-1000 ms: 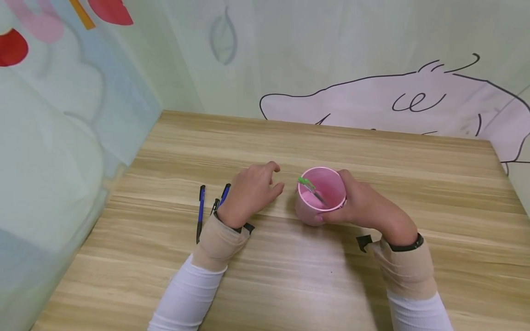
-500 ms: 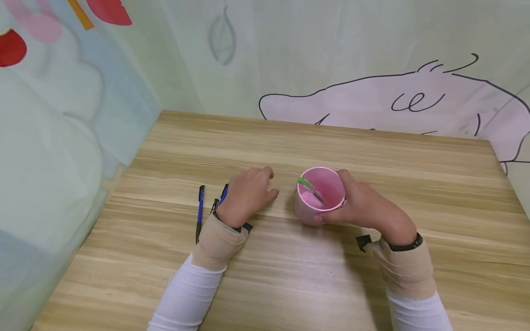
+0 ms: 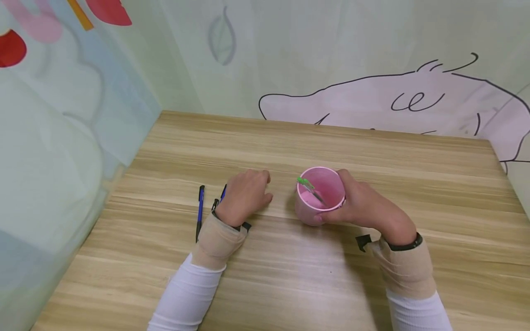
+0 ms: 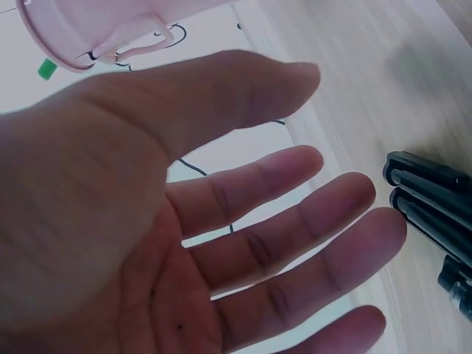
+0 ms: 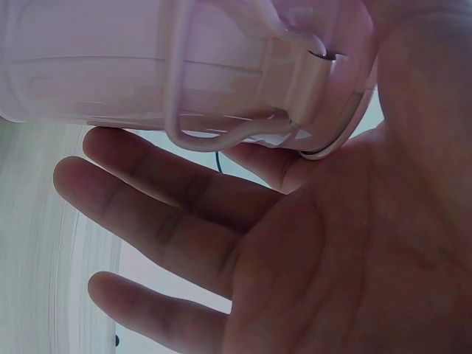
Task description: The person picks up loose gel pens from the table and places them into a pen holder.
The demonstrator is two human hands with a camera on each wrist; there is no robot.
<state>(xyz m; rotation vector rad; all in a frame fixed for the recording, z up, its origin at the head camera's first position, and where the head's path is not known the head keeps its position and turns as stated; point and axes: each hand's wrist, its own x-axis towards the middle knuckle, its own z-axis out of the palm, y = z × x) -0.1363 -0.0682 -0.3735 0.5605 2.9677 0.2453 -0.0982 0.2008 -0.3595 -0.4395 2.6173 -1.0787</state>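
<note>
A small pink bucket (image 3: 304, 214) stands on the table, and a pen with a green clip (image 3: 306, 184) leans inside it. My right hand (image 3: 368, 204) grips the bucket by its right side, thumb at the near rim. The right wrist view shows the bucket's folded handle (image 5: 177, 88) above my fingers. My left hand (image 3: 244, 195) hovers left of the bucket, palm down, holding nothing; its fingers look loosely bent in the left wrist view. Beside it lie a blue pen (image 3: 201, 207), a second blue pen (image 3: 223, 191) and a black pen (image 3: 215, 204), the latter two partly hidden by my hand.
The wood-grain table (image 3: 314, 285) meets a wall with cartoon drawings (image 3: 372, 101) at the back and another printed wall (image 3: 45, 138) on the left. Both wrists wear beige bands (image 3: 219, 241) with black straps.
My left hand has drawn slightly back to the left, its fingers a little more bent and covering more of the second blue pen. My right hand and the bucket have stayed put.
</note>
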